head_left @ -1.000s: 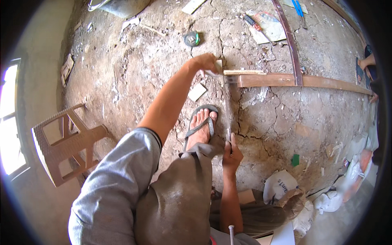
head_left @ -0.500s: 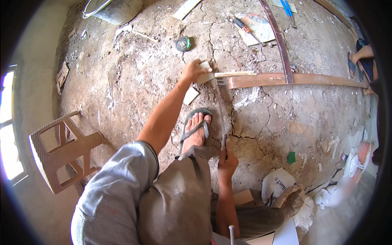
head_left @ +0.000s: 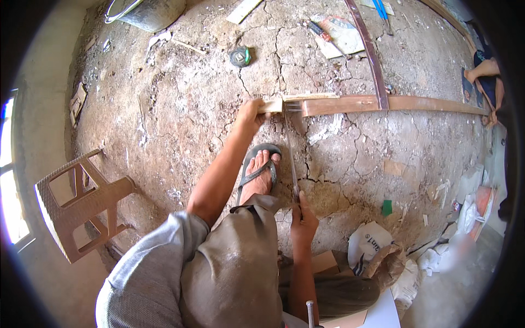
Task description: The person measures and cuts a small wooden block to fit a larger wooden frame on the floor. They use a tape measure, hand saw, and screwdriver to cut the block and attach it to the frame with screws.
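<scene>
My left hand (head_left: 251,116) is closed on a small pale wooden piece (head_left: 271,106), its flat edge towards me. This piece lies at the left end of a long brown wooden plank (head_left: 344,105), where thin prongs stick out. A pale wood strip (head_left: 314,97) runs along the plank's far edge. In my right hand (head_left: 304,221) is the dark handle of a long, thin metal blade (head_left: 292,158), seen nearly edge-on. The blade reaches up to the gap between the piece and the plank; whether it touches either, I cannot tell. My sandalled foot (head_left: 259,174) stands left of the blade.
A dark red bar (head_left: 371,57) crosses the plank. Beyond are a tape measure (head_left: 239,56), a screwdriver (head_left: 322,34), blue-handled pliers (head_left: 381,10) and a bucket (head_left: 150,15). A brown plastic stool (head_left: 82,199) stands left, bags (head_left: 369,243) lie right. Another person's foot (head_left: 484,71) is far right.
My left hand has turned the pale wooden piece from face-up to edge-on and brought it in line with the plank's end. The blade has shifted slightly; my right hand still grips it.
</scene>
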The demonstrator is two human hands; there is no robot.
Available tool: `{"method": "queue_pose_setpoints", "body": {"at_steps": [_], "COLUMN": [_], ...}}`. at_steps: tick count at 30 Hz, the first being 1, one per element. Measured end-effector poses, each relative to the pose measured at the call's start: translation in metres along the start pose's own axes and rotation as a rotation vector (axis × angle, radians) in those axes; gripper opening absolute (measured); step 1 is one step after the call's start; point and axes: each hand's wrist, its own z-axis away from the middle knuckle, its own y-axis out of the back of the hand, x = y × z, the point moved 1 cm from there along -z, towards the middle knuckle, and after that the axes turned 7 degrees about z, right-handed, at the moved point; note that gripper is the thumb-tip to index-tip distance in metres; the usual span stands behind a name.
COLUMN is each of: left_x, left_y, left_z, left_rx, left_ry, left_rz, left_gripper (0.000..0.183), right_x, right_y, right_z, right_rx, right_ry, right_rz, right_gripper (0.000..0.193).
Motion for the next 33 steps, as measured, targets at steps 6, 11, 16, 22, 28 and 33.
{"method": "queue_pose_setpoints", "body": {"at_steps": [6, 11, 16, 22, 28, 33], "left_x": [0.039, 0.048, -0.017, -0.03, 0.001, -0.02], "left_y": [0.015, 0.031, -0.047, -0.064, -0.047, -0.044], "left_z": [0.063, 0.077, 0.075, 0.07, 0.05, 0.06], "left_rx": [0.241, 0.454, -0.327, -0.361, -0.364, -0.385], "left_ry": [-0.816, -0.881, -0.614, -0.759, -0.729, -0.708], "left_rz": [-0.483, -1.192, -0.481, -0.606, -0.955, -0.751], "left_gripper": [0.056, 0.076, 0.078, 0.062, 0.039, 0.089], "right_x": [-0.013, 0.0, 0.013, -0.005, -0.006, 0.006], "right_y": [0.059, 0.112, 0.119, 0.129, 0.125, 0.119], "right_z": [0.022, 0.082, 0.079, 0.056, 0.068, 0.072], "right_rx": [-0.021, 0.004, 0.358, 0.499, 0.508, 0.463], "right_ry": [0.132, -0.11, -0.388, -0.404, -0.456, -0.431], "right_rz": [0.143, -0.032, -0.423, -0.656, -0.834, -0.888], "right_gripper": [0.045, 0.036, 0.039, 0.043, 0.04, 0.038]}}
